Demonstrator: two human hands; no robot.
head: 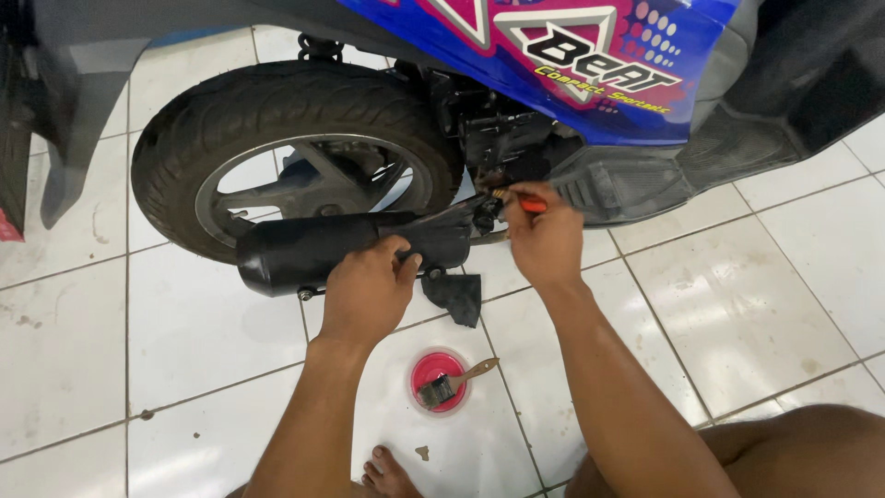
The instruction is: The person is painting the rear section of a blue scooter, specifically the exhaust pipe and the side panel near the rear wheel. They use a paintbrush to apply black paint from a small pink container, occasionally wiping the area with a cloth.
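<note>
Left hand (369, 288) grips black exhaust (313, 251); right hand (546, 238) holds orange-handled tool (524, 203) beside it

- The single head-worn camera looks steeply down and forward from above the person's arms.
- It sits near the scooter's rear wheel (295, 166) and the white tiled floor (756, 304).

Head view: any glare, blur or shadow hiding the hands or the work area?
Head view: sharp overall, both hands crisp. The white floor tiles show soft glare. The engine area behind the right hand is in deep shadow, detail lost. The black exhaust under the left hand reads dark but clear. The red dish and brush are well lit.
</note>
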